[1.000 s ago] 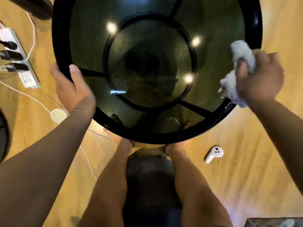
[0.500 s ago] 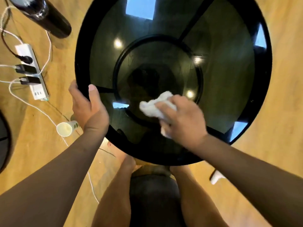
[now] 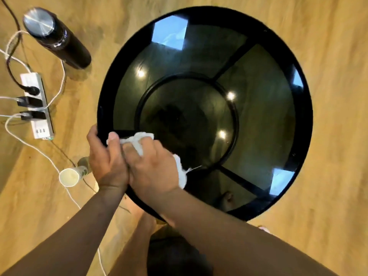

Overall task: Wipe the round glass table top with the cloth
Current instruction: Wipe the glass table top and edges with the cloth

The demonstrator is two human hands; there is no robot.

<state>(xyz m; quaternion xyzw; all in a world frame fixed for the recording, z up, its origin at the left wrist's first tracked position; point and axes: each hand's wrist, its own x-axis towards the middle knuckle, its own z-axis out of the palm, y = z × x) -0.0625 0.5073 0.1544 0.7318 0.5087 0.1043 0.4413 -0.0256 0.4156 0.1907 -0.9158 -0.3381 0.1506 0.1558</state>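
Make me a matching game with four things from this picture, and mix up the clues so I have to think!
Things:
1. cloth
2. bottle
3. paper cup
4. power strip

Clues:
A. has plugs and cables in it
B. white, held by the right hand on the glass table top
C. dark, with a silver cap
D. small, with an open top, on the floor

Right pairs: 1-B, 2-C, 3-D, 4-A
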